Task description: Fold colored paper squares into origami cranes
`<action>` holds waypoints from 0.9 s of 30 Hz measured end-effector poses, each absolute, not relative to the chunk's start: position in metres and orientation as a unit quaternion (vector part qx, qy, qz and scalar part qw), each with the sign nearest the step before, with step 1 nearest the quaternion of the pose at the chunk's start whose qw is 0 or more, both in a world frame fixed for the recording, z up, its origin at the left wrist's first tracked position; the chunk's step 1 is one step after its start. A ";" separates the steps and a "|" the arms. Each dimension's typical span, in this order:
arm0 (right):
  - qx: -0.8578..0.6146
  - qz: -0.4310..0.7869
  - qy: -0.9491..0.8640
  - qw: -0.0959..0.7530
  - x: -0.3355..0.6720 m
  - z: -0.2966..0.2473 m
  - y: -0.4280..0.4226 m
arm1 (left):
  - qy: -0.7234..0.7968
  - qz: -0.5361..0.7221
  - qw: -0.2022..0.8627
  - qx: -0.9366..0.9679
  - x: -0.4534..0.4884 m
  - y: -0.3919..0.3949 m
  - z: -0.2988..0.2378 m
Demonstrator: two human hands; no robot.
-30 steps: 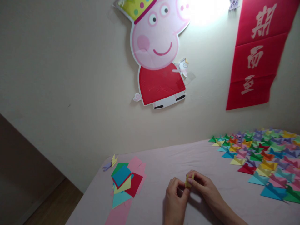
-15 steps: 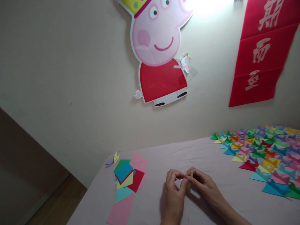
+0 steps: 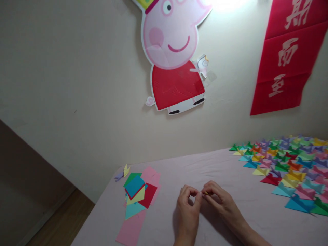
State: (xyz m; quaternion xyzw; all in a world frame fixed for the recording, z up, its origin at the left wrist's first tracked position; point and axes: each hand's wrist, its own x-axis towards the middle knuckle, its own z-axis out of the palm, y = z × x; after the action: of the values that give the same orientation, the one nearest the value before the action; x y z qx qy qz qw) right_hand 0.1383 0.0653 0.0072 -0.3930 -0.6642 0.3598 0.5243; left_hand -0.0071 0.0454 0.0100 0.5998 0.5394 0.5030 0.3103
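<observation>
My left hand (image 3: 189, 206) and my right hand (image 3: 220, 201) meet above the cloth-covered table, fingertips pinched close together. Between them is a small folded yellow paper (image 3: 206, 193), mostly hidden by the fingers, with only a sliver showing at the right fingertips. Both hands are closed on it, thumbs against forefingers. To the left of my hands lies a loose pile of coloured paper sheets, a blue sheet (image 3: 134, 187) on top and a red sheet (image 3: 149, 194) beside it.
Rows of folded paper cranes (image 3: 283, 166) in many colours cover the table's right side. Two small folded pieces, one yellow (image 3: 126, 170) and one purple (image 3: 119, 176), lie at the far left corner. A pink pig cutout (image 3: 176, 85) and a red banner (image 3: 280, 75) hang on the wall.
The yellow paper has turned between my fingers and shows less than before. My right hand has curled further over it. The whole view has shifted slightly.
</observation>
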 end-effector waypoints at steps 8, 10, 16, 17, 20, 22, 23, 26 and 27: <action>-0.391 0.304 -0.700 0.515 0.142 0.000 0.066 | 0.534 0.516 0.374 0.556 -0.006 0.048 0.011; -0.393 0.289 -0.707 0.511 0.142 0.001 0.066 | 0.529 0.508 0.422 0.533 -0.006 0.049 0.013; -0.402 0.254 -0.724 0.500 0.141 0.003 0.065 | 0.509 0.502 0.538 0.446 -0.006 0.051 0.017; -0.400 0.251 -0.725 0.502 0.140 0.003 0.065 | 0.507 0.501 0.556 0.429 -0.006 0.051 0.018; -0.397 0.256 -0.720 0.509 0.140 0.004 0.065 | 0.502 0.494 0.587 0.399 -0.007 0.051 0.020; -0.398 0.266 -0.714 0.512 0.140 0.003 0.065 | 0.502 0.485 0.597 0.395 -0.009 0.052 0.021; -0.398 0.272 -0.711 0.512 0.140 0.003 0.065 | 0.502 0.479 0.603 0.394 -0.010 0.052 0.021; -0.392 0.288 -0.706 0.514 0.140 0.002 0.065 | 0.502 0.461 0.616 0.396 -0.014 0.056 0.021; -0.389 0.294 -0.704 0.515 0.140 0.001 0.066 | 0.502 0.457 0.615 0.401 -0.015 0.056 0.020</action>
State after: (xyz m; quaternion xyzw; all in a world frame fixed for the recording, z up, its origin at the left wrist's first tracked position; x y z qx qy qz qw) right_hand 0.1402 0.0655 0.0013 -0.3894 -0.7045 0.2938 0.5155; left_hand -0.0148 0.0565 0.0204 0.4008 0.5020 0.4573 0.6150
